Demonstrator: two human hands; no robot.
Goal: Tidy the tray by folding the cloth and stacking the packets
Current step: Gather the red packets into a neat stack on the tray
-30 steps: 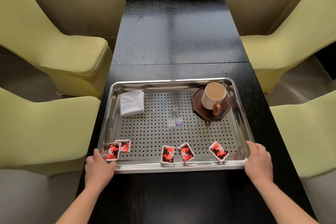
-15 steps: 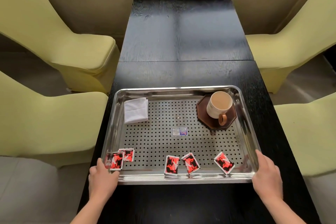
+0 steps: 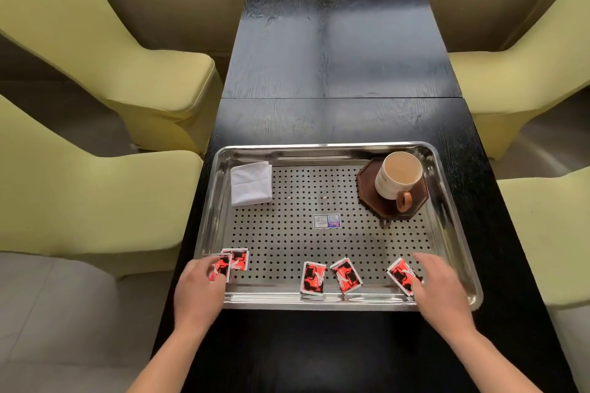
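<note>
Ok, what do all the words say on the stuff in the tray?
The sticker on the tray floor: blue print and a barcode, too small to read.
The packets: a white squiggle on red and black, too blurred to read.
The cup: no words show.

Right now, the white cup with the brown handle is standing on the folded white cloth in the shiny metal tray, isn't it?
No. The head view shows the white cup with the brown handle standing on a dark brown eight-sided coaster in the shiny metal tray; the folded white cloth lies apart, in the far left corner.
</note>
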